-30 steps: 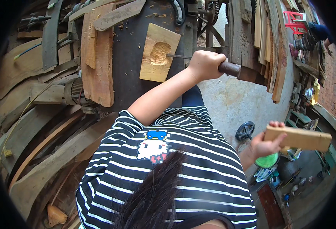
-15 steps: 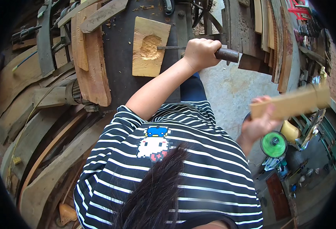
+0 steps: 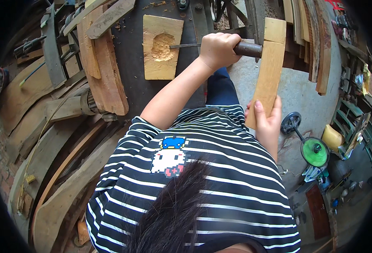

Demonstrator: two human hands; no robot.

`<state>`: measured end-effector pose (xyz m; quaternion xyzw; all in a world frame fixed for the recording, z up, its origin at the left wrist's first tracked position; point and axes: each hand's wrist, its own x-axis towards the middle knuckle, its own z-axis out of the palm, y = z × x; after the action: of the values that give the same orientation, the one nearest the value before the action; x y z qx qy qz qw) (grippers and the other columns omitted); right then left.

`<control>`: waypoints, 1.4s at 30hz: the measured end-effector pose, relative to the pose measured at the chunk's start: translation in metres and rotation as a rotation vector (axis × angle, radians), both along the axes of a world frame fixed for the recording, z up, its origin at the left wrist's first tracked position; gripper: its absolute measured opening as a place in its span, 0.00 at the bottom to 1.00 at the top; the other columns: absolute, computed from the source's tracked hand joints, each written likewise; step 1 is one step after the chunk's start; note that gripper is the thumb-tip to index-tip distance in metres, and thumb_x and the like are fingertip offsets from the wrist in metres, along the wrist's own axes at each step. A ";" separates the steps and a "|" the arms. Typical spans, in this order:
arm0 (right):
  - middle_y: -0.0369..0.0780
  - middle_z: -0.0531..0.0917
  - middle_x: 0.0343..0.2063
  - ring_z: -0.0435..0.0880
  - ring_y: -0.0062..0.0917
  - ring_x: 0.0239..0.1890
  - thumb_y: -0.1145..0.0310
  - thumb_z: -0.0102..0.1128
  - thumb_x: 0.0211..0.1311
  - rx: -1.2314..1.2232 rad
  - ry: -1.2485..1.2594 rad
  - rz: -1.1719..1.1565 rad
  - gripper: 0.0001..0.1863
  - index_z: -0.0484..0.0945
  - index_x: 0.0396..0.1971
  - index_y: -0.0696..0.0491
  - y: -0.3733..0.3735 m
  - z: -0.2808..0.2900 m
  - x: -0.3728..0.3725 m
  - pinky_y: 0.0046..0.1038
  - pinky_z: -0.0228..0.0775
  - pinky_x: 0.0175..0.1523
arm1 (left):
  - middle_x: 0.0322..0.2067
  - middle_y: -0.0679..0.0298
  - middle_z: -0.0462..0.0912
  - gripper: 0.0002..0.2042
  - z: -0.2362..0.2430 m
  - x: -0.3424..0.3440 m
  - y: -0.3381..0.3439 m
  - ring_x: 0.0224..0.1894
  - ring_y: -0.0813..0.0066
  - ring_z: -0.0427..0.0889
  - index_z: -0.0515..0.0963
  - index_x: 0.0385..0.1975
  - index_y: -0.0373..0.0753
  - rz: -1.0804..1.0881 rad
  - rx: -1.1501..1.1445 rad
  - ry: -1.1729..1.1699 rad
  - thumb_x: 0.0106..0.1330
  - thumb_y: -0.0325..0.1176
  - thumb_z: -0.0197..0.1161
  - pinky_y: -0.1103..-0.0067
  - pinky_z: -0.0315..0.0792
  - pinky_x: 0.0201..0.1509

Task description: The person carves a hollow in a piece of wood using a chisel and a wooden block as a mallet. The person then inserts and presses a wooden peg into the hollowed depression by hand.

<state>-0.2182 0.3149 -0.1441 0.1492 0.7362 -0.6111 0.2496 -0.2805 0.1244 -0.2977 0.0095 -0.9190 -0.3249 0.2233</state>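
Observation:
My left hand (image 3: pixel 219 49) is closed round a chisel (image 3: pixel 248 49) with a thick dark cylindrical handle. Its long metal blade reaches into the rough hollow of a pale wooden block (image 3: pixel 160 67) lying on a dark bench (image 3: pixel 131 63). My right hand (image 3: pixel 266 114) grips the lower end of a flat pale wooden plank (image 3: pixel 269 67). The plank points away from me, its upper part at the butt of the chisel handle; whether they touch I cannot tell. Small shavings lie beside the block.
Reddish boards (image 3: pixel 105 84) lie along the bench's left side, with more curved planks (image 3: pixel 63 198) beyond. Stacked boards (image 3: pixel 321 50) stand at the upper right. A green fan (image 3: pixel 314 152) on a stand is on the concrete floor (image 3: pixel 308 97) at the right, near assorted clutter.
My right hand has swung the plank up and leftward from lying sideways at the right to the chisel handle. My left hand still holds the chisel in the hollow.

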 end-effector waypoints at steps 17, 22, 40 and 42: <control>0.43 0.80 0.32 0.81 0.22 0.30 0.70 0.53 0.69 -0.156 -0.156 0.148 0.21 0.60 0.58 0.57 0.011 -0.008 -0.013 0.24 0.76 0.35 | 0.21 0.67 0.82 0.09 0.002 0.004 -0.010 0.26 0.67 0.83 0.79 0.22 0.48 -0.027 -0.015 -0.050 0.41 0.39 0.70 0.72 0.76 0.27; 0.58 0.77 0.44 0.83 0.35 0.36 0.73 0.45 0.63 -0.216 -0.098 0.095 0.37 0.43 0.72 0.45 0.003 0.025 -0.007 0.30 0.78 0.43 | 0.22 0.63 0.82 0.11 0.004 0.009 -0.009 0.27 0.63 0.83 0.80 0.25 0.48 -0.034 0.034 -0.074 0.40 0.41 0.70 0.69 0.76 0.29; 0.45 0.79 0.47 0.80 0.28 0.46 0.76 0.46 0.57 -0.182 0.281 0.548 0.20 0.71 0.51 0.60 -0.049 0.041 0.007 0.27 0.72 0.51 | 0.27 0.60 0.81 0.08 0.053 0.159 -0.094 0.33 0.70 0.81 0.74 0.24 0.37 -0.042 0.624 0.254 0.49 0.16 0.64 0.75 0.75 0.41; 0.40 0.80 0.42 0.78 0.20 0.40 0.75 0.47 0.58 -0.147 0.188 0.577 0.18 0.74 0.49 0.59 -0.053 0.022 0.010 0.22 0.70 0.45 | 0.31 0.59 0.81 0.08 0.036 0.176 -0.104 0.38 0.72 0.82 0.72 0.26 0.37 0.028 0.818 0.400 0.58 0.15 0.59 0.74 0.75 0.47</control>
<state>-0.2084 0.2620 -0.1222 -0.1413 0.7217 -0.5779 0.3539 -0.1050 0.0201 -0.2615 0.0463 -0.6538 -0.6535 0.3786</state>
